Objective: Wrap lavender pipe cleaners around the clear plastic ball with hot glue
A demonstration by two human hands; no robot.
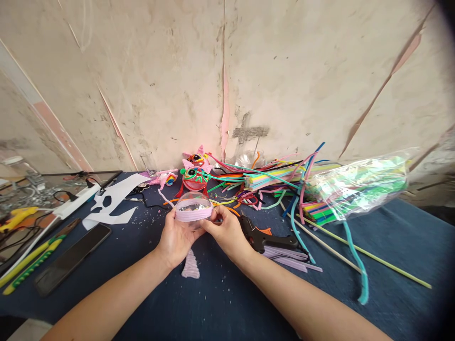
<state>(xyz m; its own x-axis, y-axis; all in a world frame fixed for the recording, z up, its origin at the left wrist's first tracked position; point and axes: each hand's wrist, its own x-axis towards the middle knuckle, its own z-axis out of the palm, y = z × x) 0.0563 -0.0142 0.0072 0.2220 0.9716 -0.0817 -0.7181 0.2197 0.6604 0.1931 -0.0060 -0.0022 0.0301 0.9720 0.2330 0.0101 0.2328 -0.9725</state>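
A clear plastic ball (193, 200) is cupped from below in my left hand (177, 242). Several rows of lilac pipe cleaner (194, 216) run around its middle like a band, and a loose end sticks up at the left. My right hand (226, 230) is closed at the ball's right side, thumb and fingers pressed on the band; its fingertips partly hide what they pinch. Just below the hands, a flat lilac pipe-cleaner piece (191, 266) lies on the dark blue cloth (213, 308). To the right of my right hand rests a black glue gun (265, 238).
Lilac pipe cleaners (287, 259) lie under the glue gun. Coloured bundles (277, 176) and a plastic-wrapped pack (362, 182) spread behind. Finished-looking pipe-cleaner figures (195, 175) stand near the wall. At left are a phone (74, 258), pliers (39, 258), cut white sheet (113, 201) and power strip (76, 201).
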